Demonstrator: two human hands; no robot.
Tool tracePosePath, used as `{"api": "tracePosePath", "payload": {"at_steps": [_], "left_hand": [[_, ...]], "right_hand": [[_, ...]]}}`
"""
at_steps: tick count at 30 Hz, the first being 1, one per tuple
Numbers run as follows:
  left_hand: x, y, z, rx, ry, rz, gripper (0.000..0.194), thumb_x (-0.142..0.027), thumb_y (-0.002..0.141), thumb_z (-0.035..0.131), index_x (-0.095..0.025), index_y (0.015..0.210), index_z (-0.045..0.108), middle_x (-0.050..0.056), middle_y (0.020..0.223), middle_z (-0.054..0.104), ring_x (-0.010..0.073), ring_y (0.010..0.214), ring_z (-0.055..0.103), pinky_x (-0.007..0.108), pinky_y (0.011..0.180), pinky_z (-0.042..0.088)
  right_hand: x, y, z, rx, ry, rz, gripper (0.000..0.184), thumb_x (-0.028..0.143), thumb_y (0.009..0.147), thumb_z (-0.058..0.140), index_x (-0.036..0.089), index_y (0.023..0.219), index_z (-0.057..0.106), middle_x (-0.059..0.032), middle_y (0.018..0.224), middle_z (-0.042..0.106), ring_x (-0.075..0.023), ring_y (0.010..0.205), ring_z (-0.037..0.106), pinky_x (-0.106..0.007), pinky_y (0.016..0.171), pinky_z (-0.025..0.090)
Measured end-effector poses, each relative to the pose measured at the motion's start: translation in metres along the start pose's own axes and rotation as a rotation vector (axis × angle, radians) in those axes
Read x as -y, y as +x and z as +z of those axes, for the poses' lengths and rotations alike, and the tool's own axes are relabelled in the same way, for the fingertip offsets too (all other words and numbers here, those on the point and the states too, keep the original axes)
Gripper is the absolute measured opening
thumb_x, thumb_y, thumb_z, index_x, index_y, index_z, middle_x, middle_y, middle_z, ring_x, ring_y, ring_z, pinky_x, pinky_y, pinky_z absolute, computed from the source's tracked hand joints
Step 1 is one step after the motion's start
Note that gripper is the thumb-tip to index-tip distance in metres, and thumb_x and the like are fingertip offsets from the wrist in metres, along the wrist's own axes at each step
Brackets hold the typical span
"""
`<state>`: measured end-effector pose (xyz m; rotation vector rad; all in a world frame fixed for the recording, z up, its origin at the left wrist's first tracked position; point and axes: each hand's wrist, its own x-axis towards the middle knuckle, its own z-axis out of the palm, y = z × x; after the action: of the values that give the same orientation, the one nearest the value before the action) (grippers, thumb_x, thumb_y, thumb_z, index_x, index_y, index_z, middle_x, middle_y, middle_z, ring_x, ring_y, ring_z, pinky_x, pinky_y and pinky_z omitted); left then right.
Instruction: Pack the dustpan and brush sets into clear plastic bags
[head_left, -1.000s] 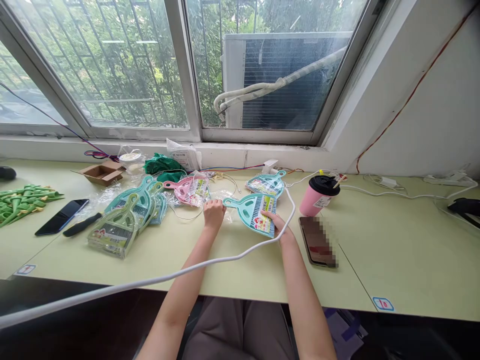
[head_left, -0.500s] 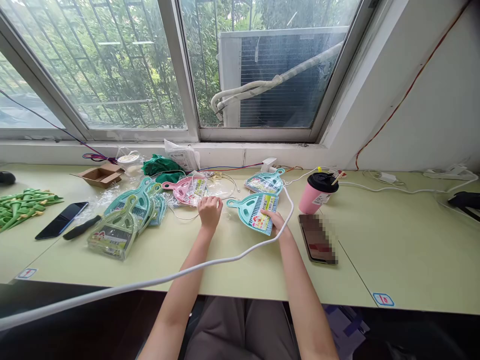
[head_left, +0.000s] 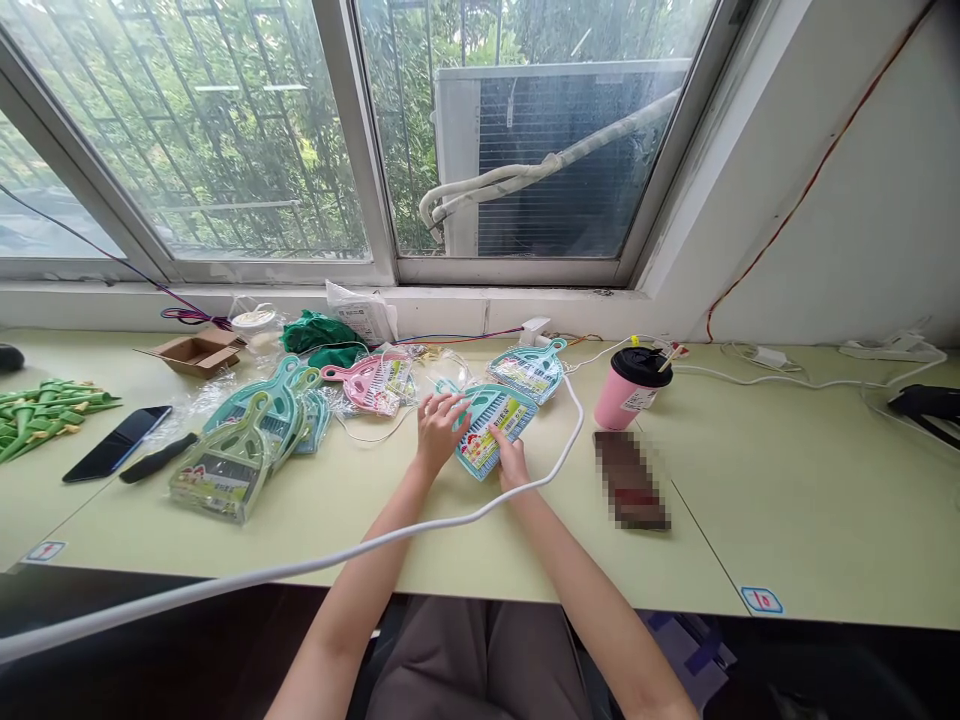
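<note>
A turquoise mini dustpan and brush set (head_left: 501, 408) with a printed yellow-green label is held tilted over the table, in front of me. My right hand (head_left: 513, 464) grips its lower right edge, the thumb lying on the label. At its left edge is my left hand (head_left: 436, 432), fingers bent around the side near the handle end. Just behind lies another turquoise dustpan set (head_left: 525, 370). A pink dustpan set (head_left: 373, 382) rests behind my left hand. Farther left is a pile of turquoise dustpans (head_left: 262, 400), with a pale green wrapped dustpan set (head_left: 225, 470) in front.
A white cable (head_left: 420, 526) runs across the view in front of my forearms. To the right stand a pink lidded cup (head_left: 628, 395) and a phone (head_left: 631, 480). On the left are a black handle (head_left: 157, 458), another phone (head_left: 118, 443), a cardboard box (head_left: 196, 352) and green woven strips (head_left: 49, 415).
My right hand has brought the dustpan set leftward and turned it. My left hand has moved slightly right, from a pinch beside the set to its left edge.
</note>
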<state>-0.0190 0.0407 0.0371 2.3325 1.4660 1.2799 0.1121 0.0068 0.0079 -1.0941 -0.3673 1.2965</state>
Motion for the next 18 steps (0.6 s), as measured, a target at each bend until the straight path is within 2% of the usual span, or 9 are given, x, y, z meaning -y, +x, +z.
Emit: {"api": "tracePosePath", "payload": {"at_steps": [3, 5, 6, 7, 9, 11, 12, 15, 18], "left_hand": [[-0.005, 0.0, 0.0, -0.244, -0.049, -0.137, 0.05, -0.044, 0.089, 0.053, -0.025, 0.135, 0.049, 0.009, 0.15, 0.038, 0.0277, 0.141, 0.028, 0.048, 0.117, 0.01], [0.0, 0.003, 0.001, -0.448, -0.162, -0.337, 0.065, -0.051, 0.09, 0.047, -0.023, 0.146, 0.029, 0.01, 0.158, 0.019, 0.0261, 0.146, 0.014, 0.046, 0.117, 0.012], [0.004, 0.004, 0.002, -0.499, -0.26, -0.455, 0.069, -0.054, 0.091, 0.042, -0.023, 0.148, 0.02, 0.011, 0.159, 0.014, 0.0254, 0.147, 0.011, 0.046, 0.117, 0.016], [0.009, 0.006, 0.002, -0.494, -0.386, -0.571, 0.069, -0.057, 0.092, 0.036, -0.025, 0.15, 0.015, 0.011, 0.159, 0.014, 0.0251, 0.147, 0.012, 0.045, 0.115, 0.022], [0.021, 0.011, 0.002, -0.31, -0.71, -0.724, 0.068, -0.062, 0.093, 0.021, -0.026, 0.15, 0.013, 0.013, 0.156, 0.024, 0.0254, 0.143, 0.027, 0.045, 0.108, 0.034], [0.029, 0.015, 0.0, -0.062, -1.044, -0.718, 0.072, -0.066, 0.091, 0.01, -0.024, 0.149, 0.021, 0.015, 0.148, 0.039, 0.0256, 0.133, 0.044, 0.043, 0.1, 0.044], [0.031, 0.016, 0.0, 0.018, -1.174, -0.679, 0.074, -0.067, 0.091, 0.01, -0.022, 0.147, 0.026, 0.015, 0.145, 0.044, 0.0255, 0.128, 0.049, 0.043, 0.097, 0.046], [0.028, 0.016, -0.002, 0.108, -1.356, -0.582, 0.068, -0.062, 0.09, 0.034, -0.021, 0.144, 0.034, 0.013, 0.138, 0.052, 0.0245, 0.119, 0.056, 0.039, 0.092, 0.05], [0.017, 0.013, -0.001, 0.192, -1.371, -0.549, 0.071, -0.044, 0.083, 0.062, -0.025, 0.146, 0.034, 0.011, 0.131, 0.059, 0.0245, 0.113, 0.06, 0.037, 0.09, 0.05]], "right_hand": [[0.006, -0.002, -0.002, 0.007, 0.067, 0.053, 0.035, 0.031, 0.068, 0.078, 0.022, 0.092, 0.055, -0.0029, 0.103, 0.072, -0.0202, 0.098, 0.068, -0.03, 0.08, 0.06], [0.01, -0.002, -0.004, 0.013, 0.119, 0.075, 0.036, 0.033, 0.068, 0.078, 0.023, 0.094, 0.056, -0.0025, 0.106, 0.071, -0.0193, 0.099, 0.068, -0.029, 0.08, 0.06], [0.011, -0.001, -0.004, 0.016, 0.142, 0.076, 0.036, 0.033, 0.067, 0.078, 0.023, 0.095, 0.056, -0.0021, 0.106, 0.071, -0.0188, 0.099, 0.067, -0.029, 0.08, 0.06], [0.012, 0.0, -0.005, 0.021, 0.159, 0.074, 0.037, 0.032, 0.067, 0.078, 0.024, 0.096, 0.057, -0.0018, 0.106, 0.071, -0.0183, 0.099, 0.068, -0.029, 0.081, 0.06], [0.011, 0.002, -0.006, 0.04, 0.175, 0.071, 0.039, 0.033, 0.066, 0.079, 0.024, 0.098, 0.058, -0.0017, 0.105, 0.071, -0.018, 0.099, 0.068, -0.029, 0.081, 0.06], [0.008, 0.004, -0.006, 0.073, 0.177, 0.066, 0.041, 0.035, 0.066, 0.079, 0.023, 0.1, 0.059, -0.0021, 0.103, 0.072, -0.0184, 0.099, 0.068, -0.03, 0.081, 0.06], [0.007, 0.005, -0.005, 0.089, 0.177, 0.063, 0.043, 0.035, 0.065, 0.079, 0.023, 0.101, 0.059, -0.0022, 0.103, 0.072, -0.0187, 0.099, 0.068, -0.031, 0.081, 0.06], [0.004, 0.005, -0.004, 0.112, 0.181, 0.061, 0.044, 0.035, 0.065, 0.079, 0.023, 0.102, 0.059, -0.0018, 0.102, 0.072, -0.0189, 0.098, 0.069, -0.032, 0.082, 0.06], [0.005, 0.003, -0.003, 0.118, 0.195, 0.077, 0.041, 0.035, 0.068, 0.077, 0.023, 0.102, 0.059, -0.0026, 0.105, 0.072, -0.0193, 0.1, 0.068, -0.032, 0.083, 0.059]]}}
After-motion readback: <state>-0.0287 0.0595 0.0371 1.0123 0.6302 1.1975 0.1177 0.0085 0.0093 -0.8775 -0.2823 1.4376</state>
